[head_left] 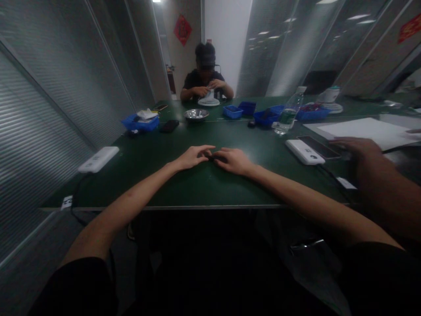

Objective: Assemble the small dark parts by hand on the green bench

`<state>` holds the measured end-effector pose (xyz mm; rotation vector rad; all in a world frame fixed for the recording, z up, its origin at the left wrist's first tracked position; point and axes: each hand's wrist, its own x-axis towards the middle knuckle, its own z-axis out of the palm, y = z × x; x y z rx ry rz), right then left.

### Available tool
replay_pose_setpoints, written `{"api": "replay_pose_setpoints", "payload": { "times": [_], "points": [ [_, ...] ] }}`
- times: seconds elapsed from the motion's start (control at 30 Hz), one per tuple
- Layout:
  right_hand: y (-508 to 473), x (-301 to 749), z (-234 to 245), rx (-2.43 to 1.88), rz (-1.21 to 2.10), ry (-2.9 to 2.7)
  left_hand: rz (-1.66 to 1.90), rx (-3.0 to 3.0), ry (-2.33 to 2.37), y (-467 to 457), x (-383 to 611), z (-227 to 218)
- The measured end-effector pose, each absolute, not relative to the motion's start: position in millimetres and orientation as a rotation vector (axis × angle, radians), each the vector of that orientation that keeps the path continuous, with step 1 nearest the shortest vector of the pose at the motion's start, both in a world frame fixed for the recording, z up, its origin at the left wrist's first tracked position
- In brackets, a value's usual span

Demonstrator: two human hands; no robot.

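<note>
Over the middle of the green table (184, 186), my two hands meet at the fingertips. Between them is a small dark object (211, 157), mostly covered by fingers and too small to name. My left hand (191, 158) has its index finger stretched forward, while its thumb and other fingers close on the left end of the object. My right hand (233, 161) is curled palm down, its fingertips pinched at the object's right side.
White power strips (98, 159) lie left and right. Farther back are a metal bowl (196, 115), a black phone (169, 126), blue trays (140, 123) and a water bottle (289, 114). Another person's arm (371, 162) reaches in at right. Opposite, a person handles a white fan (209, 101).
</note>
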<state>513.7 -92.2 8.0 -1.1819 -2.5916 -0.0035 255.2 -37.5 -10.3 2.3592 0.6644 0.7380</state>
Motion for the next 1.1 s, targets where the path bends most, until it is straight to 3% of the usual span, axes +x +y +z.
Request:
{"api": "replay_pose_setpoints", "payload": {
  "times": [0.77,0.9,1.1],
  "points": [
    [-86,513,12,-1.62,0.079,-2.389,0.738,2.464,0.755,-25,239,-9],
    [-86,513,12,-1.625,0.078,-2.389,0.78,2.426,0.98,-1,208,-10],
    [-87,514,12,-1.611,0.064,-2.385,0.873,2.177,1.697,31,119,-8]
  ]
}}
